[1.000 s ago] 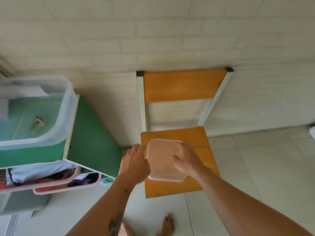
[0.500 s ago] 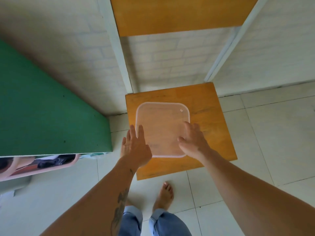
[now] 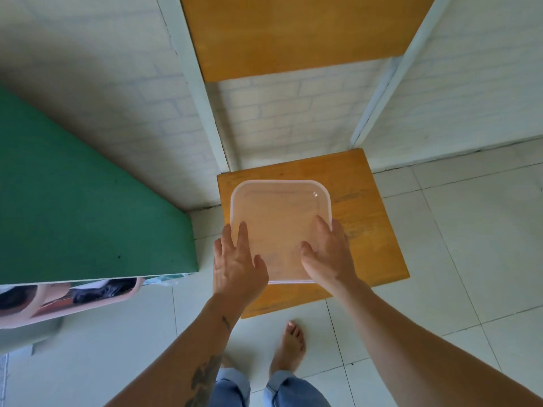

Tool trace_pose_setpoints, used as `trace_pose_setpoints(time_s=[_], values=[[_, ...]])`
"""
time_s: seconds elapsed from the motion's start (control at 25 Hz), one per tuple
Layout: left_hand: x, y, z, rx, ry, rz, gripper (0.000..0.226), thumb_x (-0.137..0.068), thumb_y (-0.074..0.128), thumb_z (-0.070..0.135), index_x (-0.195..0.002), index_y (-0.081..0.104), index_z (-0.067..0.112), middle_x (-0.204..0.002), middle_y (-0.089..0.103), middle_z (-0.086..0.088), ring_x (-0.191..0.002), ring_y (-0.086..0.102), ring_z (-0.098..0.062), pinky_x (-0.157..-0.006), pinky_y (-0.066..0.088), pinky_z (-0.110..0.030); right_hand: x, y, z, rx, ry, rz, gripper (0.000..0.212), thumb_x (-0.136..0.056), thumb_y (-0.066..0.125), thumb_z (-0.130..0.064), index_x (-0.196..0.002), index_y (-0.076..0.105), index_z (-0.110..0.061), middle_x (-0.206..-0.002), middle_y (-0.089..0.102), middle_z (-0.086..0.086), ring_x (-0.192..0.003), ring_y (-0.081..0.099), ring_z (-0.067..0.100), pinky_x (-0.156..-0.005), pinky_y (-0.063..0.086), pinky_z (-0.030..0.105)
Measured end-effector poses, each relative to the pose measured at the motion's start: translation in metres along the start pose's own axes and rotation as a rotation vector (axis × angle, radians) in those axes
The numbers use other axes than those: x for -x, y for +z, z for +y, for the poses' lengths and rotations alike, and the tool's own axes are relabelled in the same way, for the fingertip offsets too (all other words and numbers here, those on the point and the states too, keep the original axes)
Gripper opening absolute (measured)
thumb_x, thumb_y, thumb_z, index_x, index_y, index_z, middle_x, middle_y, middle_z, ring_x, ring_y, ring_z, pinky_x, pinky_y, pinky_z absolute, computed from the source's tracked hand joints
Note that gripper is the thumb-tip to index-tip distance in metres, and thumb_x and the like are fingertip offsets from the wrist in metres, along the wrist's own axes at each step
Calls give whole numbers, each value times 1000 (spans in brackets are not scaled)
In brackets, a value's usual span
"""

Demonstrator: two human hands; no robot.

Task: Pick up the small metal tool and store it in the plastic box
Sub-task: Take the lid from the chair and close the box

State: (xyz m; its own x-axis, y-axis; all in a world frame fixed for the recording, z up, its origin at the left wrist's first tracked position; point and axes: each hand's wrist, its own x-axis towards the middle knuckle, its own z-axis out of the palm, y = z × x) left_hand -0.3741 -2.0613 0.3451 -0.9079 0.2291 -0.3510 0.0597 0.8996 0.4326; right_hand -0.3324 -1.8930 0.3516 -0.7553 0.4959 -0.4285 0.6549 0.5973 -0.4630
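Two hands rest spread and flat, gripping nothing: left hand (image 3: 238, 268) and right hand (image 3: 326, 257) on the near corners of the translucent square plastic lid (image 3: 279, 218) lying on the orange wooden chair seat (image 3: 370, 236). The small metal tool is not in view. Risk: the thin lid could slide off the seat's near edge under uneven pressure.

A wooden chair (image 3: 367, 230) with a white metal frame stands against a white brick-patterned wall (image 3: 102, 83). Pale square floor tiles (image 3: 470, 245) surround it. A green cabinet (image 3: 73, 207) sits left, with a pink basket (image 3: 88, 301) of clothes beneath.
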Motion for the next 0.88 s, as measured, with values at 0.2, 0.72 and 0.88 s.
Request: trace_pose_setpoints(time_s=[0.2, 0.72, 0.88], values=[[39, -93, 38, 41, 84, 264, 65, -82, 54, 27, -143, 37, 15, -139, 43, -18, -118, 43, -37, -98, 45, -53, 47, -80, -61, 37, -102, 120, 57, -86, 51, -39, -140, 38, -26, -143, 38, 13, -126, 40, 34, -98, 46, 52], [111, -287, 69, 55, 164, 708, 67, -82, 62, 23, -143, 35, 20, -144, 39, -13, -124, 39, -32, -103, 46, -48, 138, -201, -214, -88, -384, 303, 61, -90, 47, -39, -148, 33, -24, -153, 32, 10, -134, 36, 30, -106, 40, 50], [115, -327, 40, 77, 100, 729, 68, -84, 59, 21, -147, 33, 19, -148, 35, -13, -129, 35, -32, -109, 40, -48, 153, -193, -259, -85, -441, 306, 59, -90, 48, -39, -146, 35, -23, -149, 34, 10, -133, 35, 30, -105, 41, 49]])
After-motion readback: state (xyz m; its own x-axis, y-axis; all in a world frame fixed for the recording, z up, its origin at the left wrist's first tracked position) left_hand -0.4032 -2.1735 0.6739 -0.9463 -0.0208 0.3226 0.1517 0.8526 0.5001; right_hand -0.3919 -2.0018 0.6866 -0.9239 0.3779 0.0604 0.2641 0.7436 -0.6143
